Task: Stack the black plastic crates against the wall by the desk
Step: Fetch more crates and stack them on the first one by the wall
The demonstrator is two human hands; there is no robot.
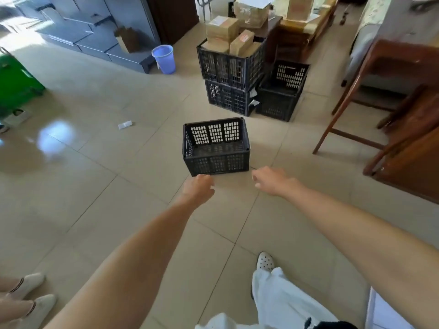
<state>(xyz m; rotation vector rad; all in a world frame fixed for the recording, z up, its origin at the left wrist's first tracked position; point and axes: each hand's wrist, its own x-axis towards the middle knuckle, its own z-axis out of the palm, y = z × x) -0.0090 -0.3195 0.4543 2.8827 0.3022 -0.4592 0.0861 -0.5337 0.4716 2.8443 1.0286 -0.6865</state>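
An empty black plastic crate (216, 160) sits alone on the tiled floor at mid-frame. My left hand (199, 187) hovers just short of its near left corner, fingers curled loosely, holding nothing. My right hand (270, 180) is off its near right corner, also empty with curled fingers. Farther back, two black crates stand stacked (228, 74); the upper one holds cardboard boxes (222, 30). Another empty black crate (281, 96) sits to their right, beside a dark desk (297, 41).
A wooden chair (370, 74) and wooden furniture (413, 157) crowd the right side. A blue bucket (164, 58) stands by grey cabinets (95, 32) at the back. A green bin (16, 84) is at left. Another person's feet (28, 295) are at bottom left.
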